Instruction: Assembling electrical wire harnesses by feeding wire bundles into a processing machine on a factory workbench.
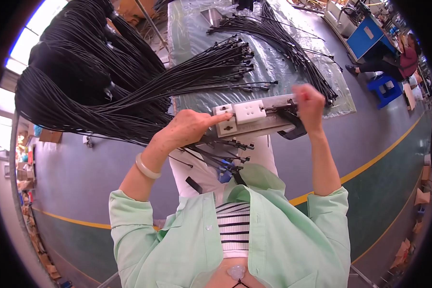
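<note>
Looks mid-cycle: L hand (pixel 189 127) points index fingertip onto white plastic-block jig w/ metal base (pixel 250 111), at plastic-covered desk's (pixel 189 36) near edge; other fingers curled, any grip unclear. R hand (pixel 310 108) blurred, fist-like by jig's black lever (pixel 295 127); can't tell if it's holding. Done vs. left unclear. Big black cable hank (pixel 81 72) crowds L forearm; 2nd black bundle (pixel 293 52) far side.

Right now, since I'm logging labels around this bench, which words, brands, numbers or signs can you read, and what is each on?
No text can be read.
Pale label-like patch on the blue panel: too small to read.
White block near the left hand: small dark spots, no lettering visible.
Black cables: no lettering visible.
</note>
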`<action>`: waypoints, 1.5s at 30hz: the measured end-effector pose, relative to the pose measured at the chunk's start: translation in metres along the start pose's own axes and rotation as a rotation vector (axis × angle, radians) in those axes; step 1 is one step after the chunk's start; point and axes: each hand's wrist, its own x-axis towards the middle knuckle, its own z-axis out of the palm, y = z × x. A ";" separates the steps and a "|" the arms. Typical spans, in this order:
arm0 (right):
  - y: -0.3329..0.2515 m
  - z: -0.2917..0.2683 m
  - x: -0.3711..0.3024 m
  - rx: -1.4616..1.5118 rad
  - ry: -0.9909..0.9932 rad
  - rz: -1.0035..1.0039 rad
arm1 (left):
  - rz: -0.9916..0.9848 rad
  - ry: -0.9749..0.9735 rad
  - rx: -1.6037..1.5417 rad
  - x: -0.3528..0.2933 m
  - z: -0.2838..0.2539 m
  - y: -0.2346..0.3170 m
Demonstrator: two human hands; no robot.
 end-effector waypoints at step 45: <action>0.175 0.035 -0.490 0.066 0.304 1.584 | -0.452 0.091 -0.125 0.009 0.036 0.015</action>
